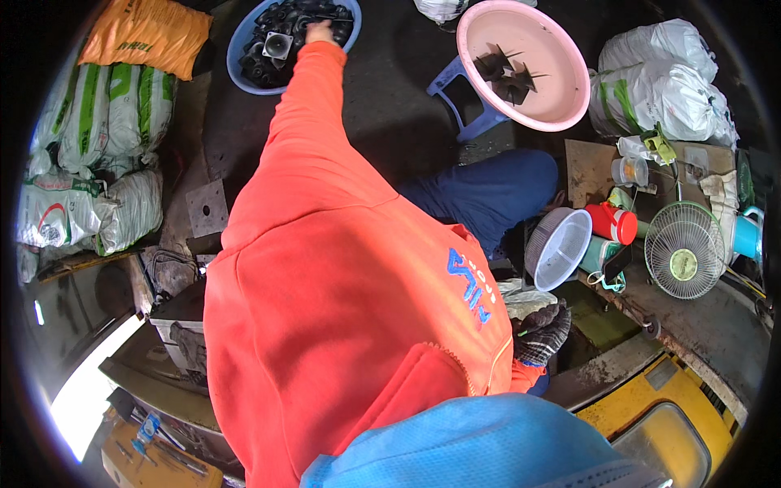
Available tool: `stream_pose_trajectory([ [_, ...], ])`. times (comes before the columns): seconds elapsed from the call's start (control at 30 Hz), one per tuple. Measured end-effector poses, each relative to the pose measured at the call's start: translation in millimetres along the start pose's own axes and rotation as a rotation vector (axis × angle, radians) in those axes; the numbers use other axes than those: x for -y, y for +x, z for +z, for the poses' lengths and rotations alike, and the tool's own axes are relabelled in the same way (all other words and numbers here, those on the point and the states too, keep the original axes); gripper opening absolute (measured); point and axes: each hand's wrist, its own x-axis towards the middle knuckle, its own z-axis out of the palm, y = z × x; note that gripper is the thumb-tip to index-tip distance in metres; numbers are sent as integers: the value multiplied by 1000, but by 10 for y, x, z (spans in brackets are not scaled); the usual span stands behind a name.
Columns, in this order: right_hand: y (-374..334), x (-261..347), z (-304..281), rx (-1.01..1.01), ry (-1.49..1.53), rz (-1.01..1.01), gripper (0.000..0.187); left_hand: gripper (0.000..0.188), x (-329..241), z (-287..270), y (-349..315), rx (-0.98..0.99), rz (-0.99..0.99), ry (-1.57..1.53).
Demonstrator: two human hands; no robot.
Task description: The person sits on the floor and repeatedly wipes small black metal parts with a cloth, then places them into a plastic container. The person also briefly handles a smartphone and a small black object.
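My left arm, in an orange-red sleeve, stretches far forward. My left hand [320,32] is down among black moulded parts [262,69] heaped in a blue basin [234,65]; its fingers are mostly hidden there. One part with a pale square face [277,45] lies on the heap beside the hand. To the right, a pink basin [561,85] on a blue plastic stool [480,124] holds a few black bladed fan wheels [508,77]. Beside my body, a dark checked cloth or glove [547,337] shows near my right cuff; I cannot make out my right hand's fingers.
Stacked white-green sacks [106,114] and an orange sack [146,37] stand left. On the right are white bags [663,98], a grey plastic basket [561,248], a red jug [612,224] and a fan [683,252]. A yellow machine panel [639,398] lies lower right.
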Motion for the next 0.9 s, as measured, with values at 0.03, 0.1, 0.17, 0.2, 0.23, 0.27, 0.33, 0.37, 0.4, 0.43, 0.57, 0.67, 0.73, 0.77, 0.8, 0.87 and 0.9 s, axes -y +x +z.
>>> stream_pose_trajectory([
  [0.03,32,5,-55,69,-19,13,19,36,-134,174,-104,234,-94,-107],
  [0.1,56,-6,-99,41,-29,64,16,38,-409,637,-532,612,-315,-273],
  [0.17,29,-29,-63,47,-25,-24,17,32,-771,1156,-1258,807,-500,-728],
  [0.2,0,-26,-29,5,1,-71,19,31,-1003,1332,-1575,902,-587,-865],
  [0.23,-29,-5,23,23,-118,-145,22,30,-1347,1600,-1950,759,-856,-806],
  [0.27,-56,52,65,-6,-235,-251,29,32,-1630,1698,-2288,869,-867,-855],
  [0.33,-70,249,119,-21,-475,-406,43,34,-2213,1832,-2936,1064,-789,-921],
  [0.37,-53,390,110,7,-511,-445,44,35,-2481,1879,-3266,1199,-687,-967],
  [0.4,-9,547,78,63,-521,-508,45,34,-2678,1881,-3590,1321,-648,-979],
  [0.43,34,710,-5,94,-432,-517,46,34,-2819,1875,-3893,1480,-551,-1083],
  [0.57,402,1092,-520,-181,-64,-613,26,33,-2820,1832,-4887,2238,-823,-699],
  [0.67,665,1276,-941,-347,-6,-780,24,33,-2513,1786,-5269,2508,16,329],
  [0.73,818,1405,-1175,-448,39,-888,22,37,-2275,1754,-5327,2331,1468,848],
  [0.77,908,1518,-1254,-475,14,-993,21,45,-2222,1804,-5332,2353,1916,956],
  [0.8,982,1599,-1328,-579,-32,-944,27,50,-2136,1830,-5315,2462,1653,1044],
  [0.87,1130,1809,-1417,-744,-267,-1003,33,55,-2050,1916,-5290,2543,1273,975],
  [0.9,1193,1896,-1440,-836,-334,-1020,36,56,-2024,1974,-5281,2530,1175,829],
])
